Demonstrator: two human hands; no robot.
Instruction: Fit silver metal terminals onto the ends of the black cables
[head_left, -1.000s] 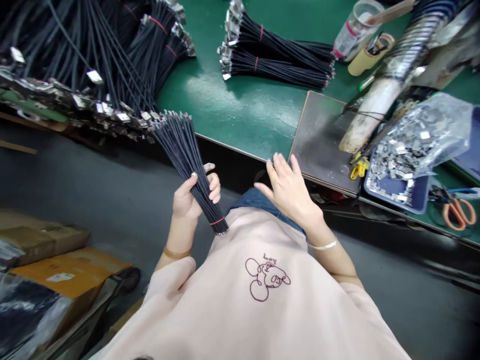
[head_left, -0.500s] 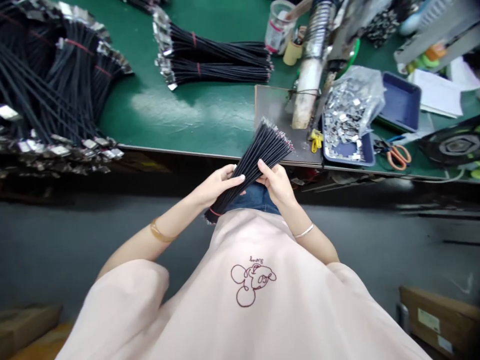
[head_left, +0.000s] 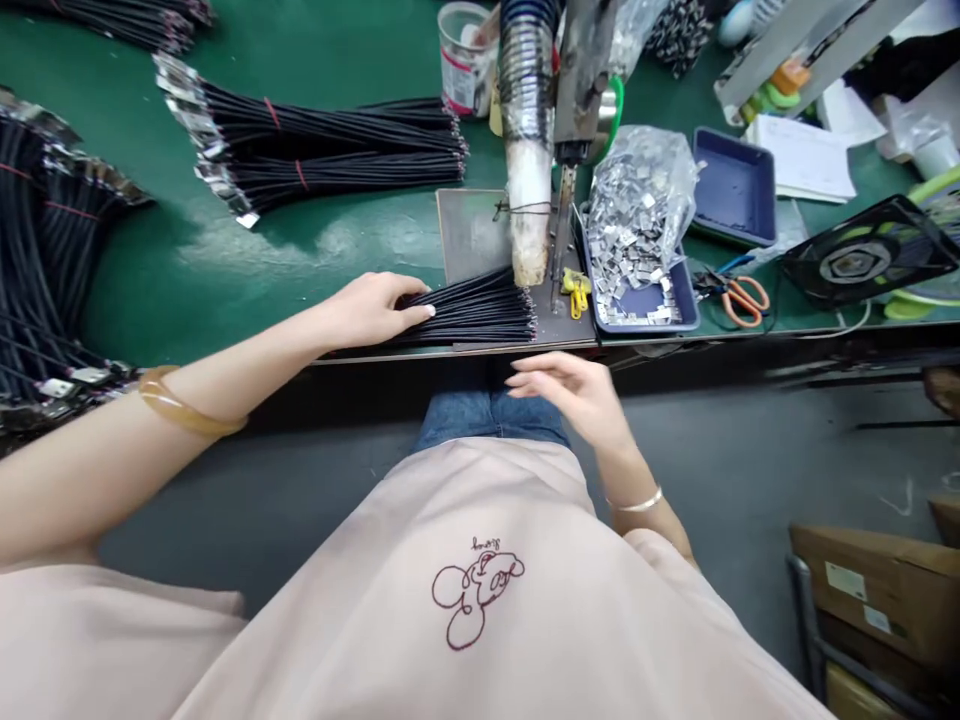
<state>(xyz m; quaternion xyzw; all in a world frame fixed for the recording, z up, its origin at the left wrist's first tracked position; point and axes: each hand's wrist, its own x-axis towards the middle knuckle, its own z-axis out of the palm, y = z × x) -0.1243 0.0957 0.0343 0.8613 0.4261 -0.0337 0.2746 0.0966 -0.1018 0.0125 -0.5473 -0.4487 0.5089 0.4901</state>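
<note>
A bundle of black cables (head_left: 480, 308) lies at the bench's front edge, its wire ends fanned to the right over a grey board (head_left: 472, 232). My left hand (head_left: 379, 308) is wrapped round the bundle's left part, thumb on top; the far end is hidden under the hand. In front of the bench edge, my right hand (head_left: 574, 390) hangs in the air with nothing in it, fingers stretched out to the left and apart from the cables. Just above the wire ends stands the whitish tip of a ribbed hose (head_left: 529, 225), beside a metal soldering tool (head_left: 568, 180).
More cable bundles with metal connectors (head_left: 330, 140) lie behind, others (head_left: 52, 230) at far left. A blue tray (head_left: 645, 315) holds loose metal connectors and a plastic bag. Near it are yellow clips (head_left: 576, 292), orange-handled pliers (head_left: 744, 302), an empty-looking blue tray (head_left: 733, 190) and a black fan (head_left: 862, 258).
The cable bundle has gone from above my lap onto the bench edge, with my left hand on it. My right hand has let go and drawn back. The view has shifted right.
</note>
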